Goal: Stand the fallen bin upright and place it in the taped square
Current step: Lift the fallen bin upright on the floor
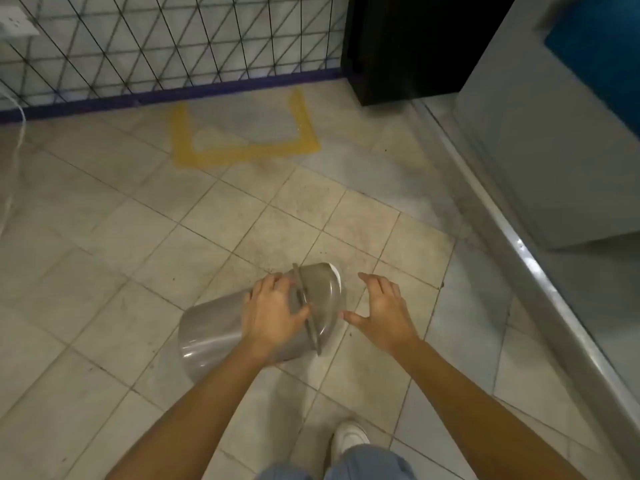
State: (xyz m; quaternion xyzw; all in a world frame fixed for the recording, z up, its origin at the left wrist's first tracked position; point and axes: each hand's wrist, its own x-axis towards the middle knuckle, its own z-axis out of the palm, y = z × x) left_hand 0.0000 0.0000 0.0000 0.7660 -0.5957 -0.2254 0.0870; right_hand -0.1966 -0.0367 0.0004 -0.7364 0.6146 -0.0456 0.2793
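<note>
A grey plastic bin (211, 336) lies on its side on the tiled floor, its domed lid end pointing up and right. My left hand (273, 311) rests on top of the bin by the lid rim, fingers curled over it. My right hand (382, 313) hovers just right of the lid with fingers spread, holding nothing. The taped square (242, 152) is marked in yellow on the floor farther ahead, against the wall base.
A wire mesh panel (166, 46) with a purple base strip runs along the back. A black cabinet (408, 46) stands at the back right. A metal threshold rail (512, 244) and a grey wall line the right. A white cable (15, 147) hangs at left. My shoe (349, 438) is below.
</note>
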